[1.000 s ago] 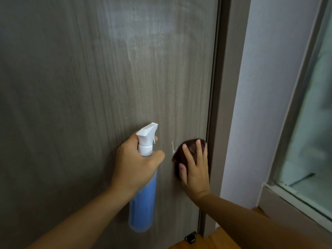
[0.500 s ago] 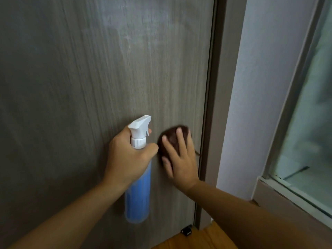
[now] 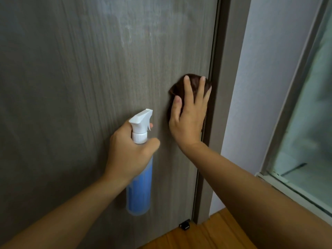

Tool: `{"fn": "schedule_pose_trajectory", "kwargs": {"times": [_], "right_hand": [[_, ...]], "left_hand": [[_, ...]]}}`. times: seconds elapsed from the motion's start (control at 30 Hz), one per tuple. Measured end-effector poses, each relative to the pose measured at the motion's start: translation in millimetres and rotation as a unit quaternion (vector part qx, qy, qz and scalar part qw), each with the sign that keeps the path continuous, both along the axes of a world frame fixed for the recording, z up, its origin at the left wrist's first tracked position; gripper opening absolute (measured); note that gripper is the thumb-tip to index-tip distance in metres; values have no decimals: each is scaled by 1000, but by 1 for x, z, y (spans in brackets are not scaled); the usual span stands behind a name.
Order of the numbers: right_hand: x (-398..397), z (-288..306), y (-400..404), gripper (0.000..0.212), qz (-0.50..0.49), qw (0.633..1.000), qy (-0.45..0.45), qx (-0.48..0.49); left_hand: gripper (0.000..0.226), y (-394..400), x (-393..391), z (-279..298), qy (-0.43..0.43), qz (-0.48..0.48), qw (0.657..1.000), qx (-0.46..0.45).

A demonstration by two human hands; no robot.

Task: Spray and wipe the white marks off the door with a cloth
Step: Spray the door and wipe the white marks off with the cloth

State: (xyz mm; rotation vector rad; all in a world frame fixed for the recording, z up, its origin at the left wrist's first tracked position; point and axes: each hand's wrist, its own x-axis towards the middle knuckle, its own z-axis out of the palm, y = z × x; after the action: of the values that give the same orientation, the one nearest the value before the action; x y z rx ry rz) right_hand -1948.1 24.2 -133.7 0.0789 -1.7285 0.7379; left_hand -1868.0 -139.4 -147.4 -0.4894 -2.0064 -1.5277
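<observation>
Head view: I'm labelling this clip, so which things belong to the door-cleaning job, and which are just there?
Part of the job:
- door with white marks
- spray bottle, gripped by left hand
- dark cloth, pressed flat to the door by right hand

Just there:
- door stopper
- wooden floor
- window

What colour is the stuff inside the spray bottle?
Blue. The spray bottle has a white nozzle, seen in the head view.

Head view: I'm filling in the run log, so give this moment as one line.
phase: wiping | left hand: grips spray bottle | right hand: presses brown cloth flat on door | white marks: above cloth
</observation>
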Motion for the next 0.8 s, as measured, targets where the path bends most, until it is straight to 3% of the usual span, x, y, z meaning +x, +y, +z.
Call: {"fn": "schedule_pose_trajectory", "kwargs": {"times": [0.17,0.3,0.4,0.63,0.7,0.8], "right_hand": [[5,-94,15,57,17,976,6,216],[10,-159,37,63,4,976,-85,198],[9,-134,37,60,25,985,-81,152],[-4,4,20,54,29,999,5,18],[-4,6,16,55,19,1000,8,23],[-1,-39,16,58,14,994,17,110]], "left_hand": [[35,1,-2,-2,-1,7,1000,7],[34,1,-1,-7,-7,-6,1000,2],[33,0,-1,-9,-13,-5,1000,2],[32,5,-2,-13,-30,6,999,-13],[32,6,-2,-15,-34,5,999,-14],[31,4,-2,-18,-35,6,999,-13]]}}
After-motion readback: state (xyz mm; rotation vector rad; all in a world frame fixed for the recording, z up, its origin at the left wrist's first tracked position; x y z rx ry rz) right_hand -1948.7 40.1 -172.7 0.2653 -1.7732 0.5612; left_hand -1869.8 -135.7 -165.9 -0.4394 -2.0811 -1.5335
